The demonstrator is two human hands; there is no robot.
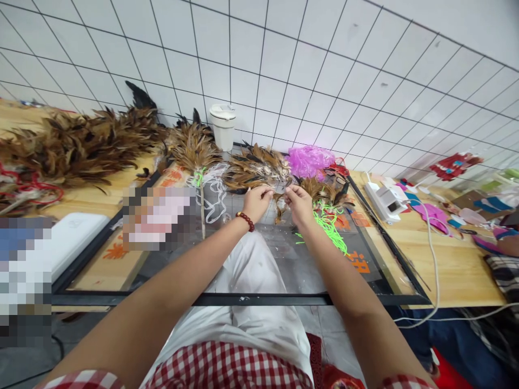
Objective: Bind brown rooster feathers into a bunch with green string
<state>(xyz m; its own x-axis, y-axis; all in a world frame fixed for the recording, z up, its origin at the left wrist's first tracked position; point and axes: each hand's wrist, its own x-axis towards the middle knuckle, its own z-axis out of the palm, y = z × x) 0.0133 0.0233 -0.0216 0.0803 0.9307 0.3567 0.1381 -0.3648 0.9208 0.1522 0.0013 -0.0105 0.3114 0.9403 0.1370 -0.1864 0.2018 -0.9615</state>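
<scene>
My left hand (257,202), with a beaded bracelet on the wrist, is pinched at the fingertips. Facing it, my right hand (299,204) is closed on a small brown feather (279,209) that hangs between the two hands. Whether the left fingertips also grip a feather is too small to tell. Just beyond lies a heap of brown feathers (255,167). Beside my right hand are more feathers (324,190) and bright green cords (330,232). To the left, a feather bundle (193,146) is tied with green cord on a thin stick (203,213).
A black-framed glass panel (279,299) lies under the work. Behind it stand a white lidded cup (223,127) and a crumpled pink plastic bag (310,159). Large feather dusters (77,143) lie left. A white power strip (383,201) and cable (432,254) are right, near another person's sleeve (503,275).
</scene>
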